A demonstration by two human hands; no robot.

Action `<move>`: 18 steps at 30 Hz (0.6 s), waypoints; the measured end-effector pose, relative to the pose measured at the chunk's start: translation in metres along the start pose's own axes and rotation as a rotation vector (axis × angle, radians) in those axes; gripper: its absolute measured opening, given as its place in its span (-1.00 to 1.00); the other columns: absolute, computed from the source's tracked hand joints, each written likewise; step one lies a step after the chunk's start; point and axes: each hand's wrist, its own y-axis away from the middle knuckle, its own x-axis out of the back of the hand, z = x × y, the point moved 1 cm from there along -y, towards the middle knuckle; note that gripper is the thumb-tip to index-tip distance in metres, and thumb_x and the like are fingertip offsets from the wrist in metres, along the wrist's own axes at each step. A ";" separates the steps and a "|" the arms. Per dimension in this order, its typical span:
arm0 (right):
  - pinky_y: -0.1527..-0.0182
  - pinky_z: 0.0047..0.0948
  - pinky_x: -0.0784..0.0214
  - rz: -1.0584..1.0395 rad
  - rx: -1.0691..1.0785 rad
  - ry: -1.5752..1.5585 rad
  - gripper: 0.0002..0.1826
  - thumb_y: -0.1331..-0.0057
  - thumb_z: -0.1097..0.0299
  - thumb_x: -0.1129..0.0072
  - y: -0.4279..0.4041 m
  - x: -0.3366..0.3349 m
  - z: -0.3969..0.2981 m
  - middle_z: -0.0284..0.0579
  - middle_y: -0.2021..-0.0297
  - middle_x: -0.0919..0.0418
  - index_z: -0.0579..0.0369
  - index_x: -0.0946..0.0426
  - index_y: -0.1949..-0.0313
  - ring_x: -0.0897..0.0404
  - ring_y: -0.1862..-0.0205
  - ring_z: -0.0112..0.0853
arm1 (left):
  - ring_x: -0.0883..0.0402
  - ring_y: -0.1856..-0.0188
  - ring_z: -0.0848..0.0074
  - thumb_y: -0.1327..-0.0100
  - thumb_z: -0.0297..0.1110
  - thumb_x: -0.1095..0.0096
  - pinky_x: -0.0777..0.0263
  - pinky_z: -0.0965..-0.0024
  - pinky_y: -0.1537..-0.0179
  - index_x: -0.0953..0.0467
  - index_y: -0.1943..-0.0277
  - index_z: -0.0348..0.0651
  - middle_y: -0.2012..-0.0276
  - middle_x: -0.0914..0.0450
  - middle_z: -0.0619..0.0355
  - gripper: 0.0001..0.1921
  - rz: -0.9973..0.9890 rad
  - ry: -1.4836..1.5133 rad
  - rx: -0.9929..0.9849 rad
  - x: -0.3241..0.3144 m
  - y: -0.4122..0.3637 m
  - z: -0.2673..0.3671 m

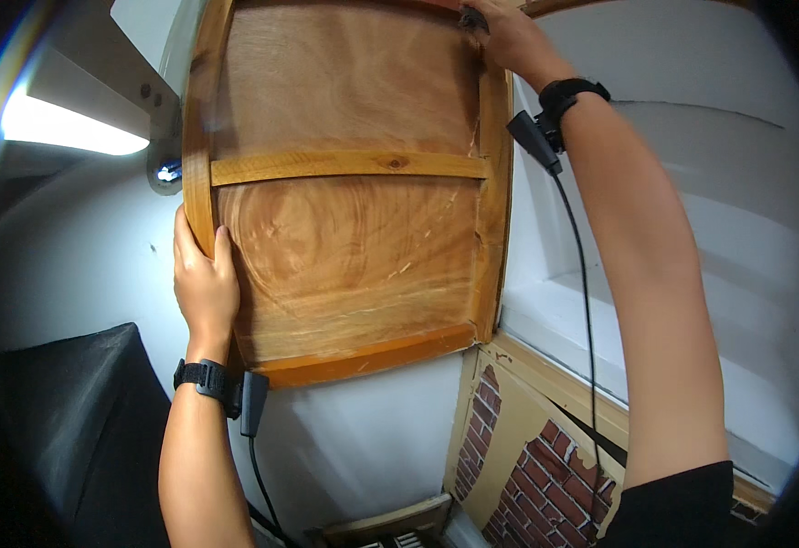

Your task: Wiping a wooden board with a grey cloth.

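Observation:
A framed wooden cabinet door [351, 246] stands swung open before me, its inner plywood face and crossbar in view. My left hand [206, 281] grips the lower part of its left frame rail, thumb on the inner face and fingers around the outer edge. High up, my right hand [512, 34] is at the door's upper right corner. Its fingers hold a small dark, rough-looking object [474, 19] against the frame there; what it is cannot be made out. Part of this hand is cut off by the top of the picture.
A lit lamp [77, 123] juts out close to the door's left side. White cupboard shelving [687, 205] lies open to the right, above a panel with peeling brick-pattern covering [550, 472]. A black cover [84, 425] stands lower left. Cables [584, 288] trail from both wrist straps.

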 end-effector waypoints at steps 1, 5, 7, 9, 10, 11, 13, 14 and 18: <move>0.09 -0.13 -0.40 -0.015 0.007 -0.053 -0.94 -0.26 0.53 -0.02 -0.001 -0.002 -0.004 0.14 0.21 -0.54 0.20 -0.47 0.28 -0.53 0.13 0.07 | -0.57 -0.07 0.01 -0.38 -0.33 -0.13 -0.47 0.18 -0.06 -0.23 -0.33 -0.29 -0.08 -0.53 -0.22 -0.48 0.010 -0.021 -0.015 -0.002 0.000 -0.001; -0.02 -0.23 -0.38 0.056 0.191 0.350 -0.88 -0.24 0.57 0.05 0.013 -0.026 0.015 -0.01 0.23 -0.55 0.13 -0.48 0.29 -0.49 0.05 -0.04 | -0.58 -0.06 0.00 -0.38 -0.32 -0.13 -0.47 0.19 -0.06 -0.26 -0.31 -0.32 -0.07 -0.54 -0.24 -0.49 0.044 -0.063 -0.060 -0.005 -0.001 -0.001; -0.07 -0.28 -0.35 -0.031 0.157 0.477 -0.86 -0.17 0.57 0.01 0.018 -0.032 0.011 -0.06 0.22 -0.56 0.10 -0.49 0.29 -0.45 0.01 -0.09 | -0.58 -0.06 -0.01 -0.37 -0.33 -0.14 -0.47 0.19 -0.06 -0.25 -0.31 -0.33 -0.07 -0.54 -0.24 -0.49 0.032 -0.063 -0.054 -0.005 -0.001 0.000; -0.08 -0.26 -0.33 0.134 0.197 0.330 -0.87 -0.17 0.58 0.01 0.025 -0.031 0.008 -0.05 0.23 -0.55 0.13 -0.49 0.30 -0.44 0.00 -0.10 | -0.58 -0.06 -0.01 -0.37 -0.33 -0.14 -0.47 0.18 -0.06 -0.25 -0.31 -0.34 -0.07 -0.54 -0.25 -0.49 0.023 -0.061 -0.048 -0.004 -0.001 0.000; -0.10 -0.22 -0.31 0.136 0.198 0.326 -0.85 -0.17 0.56 -0.01 0.024 -0.033 0.011 -0.05 0.23 -0.55 0.13 -0.49 0.26 -0.46 0.03 -0.08 | -0.58 -0.06 -0.01 -0.37 -0.33 -0.14 -0.47 0.19 -0.06 -0.25 -0.31 -0.35 -0.07 -0.54 -0.25 -0.49 0.019 -0.050 -0.050 -0.003 -0.002 0.001; -0.10 -0.22 -0.31 0.131 0.198 0.325 -0.85 -0.17 0.56 -0.01 0.022 -0.033 0.013 -0.05 0.23 -0.55 0.13 -0.49 0.26 -0.46 0.03 -0.08 | -0.58 -0.06 -0.01 -0.37 -0.33 -0.15 -0.47 0.19 -0.07 -0.25 -0.31 -0.35 -0.07 -0.54 -0.25 -0.49 0.015 -0.038 -0.052 -0.003 -0.002 0.001; -0.08 -0.19 -0.33 -0.052 -0.014 0.468 -0.81 -0.19 0.54 -0.02 0.014 -0.035 0.011 -0.03 0.23 -0.57 0.10 -0.52 0.20 -0.48 0.04 -0.04 | -0.57 -0.09 0.01 -0.39 -0.34 -0.12 -0.44 0.20 -0.09 -0.24 -0.31 -0.37 -0.08 -0.54 -0.27 -0.49 0.007 -0.045 -0.051 -0.004 -0.002 0.002; -0.08 -0.19 -0.33 -0.057 -0.015 0.470 -0.81 -0.19 0.54 -0.02 0.014 -0.034 0.013 -0.03 0.23 -0.57 0.10 -0.52 0.20 -0.48 0.04 -0.04 | -0.56 -0.11 0.04 -0.41 -0.34 -0.10 -0.42 0.21 -0.12 -0.24 -0.31 -0.39 -0.09 -0.53 -0.28 -0.50 0.001 -0.048 -0.056 -0.005 -0.002 0.003; 0.06 -0.12 -0.42 -0.211 0.176 0.585 -0.81 -0.20 0.49 -0.11 0.030 -0.030 0.001 0.04 0.26 -0.59 0.10 -0.44 0.16 -0.54 0.09 -0.02 | -0.56 -0.11 0.04 -0.41 -0.33 -0.10 -0.42 0.21 -0.12 -0.24 -0.31 -0.39 -0.09 -0.53 -0.27 -0.50 -0.024 -0.010 -0.009 0.001 -0.001 0.001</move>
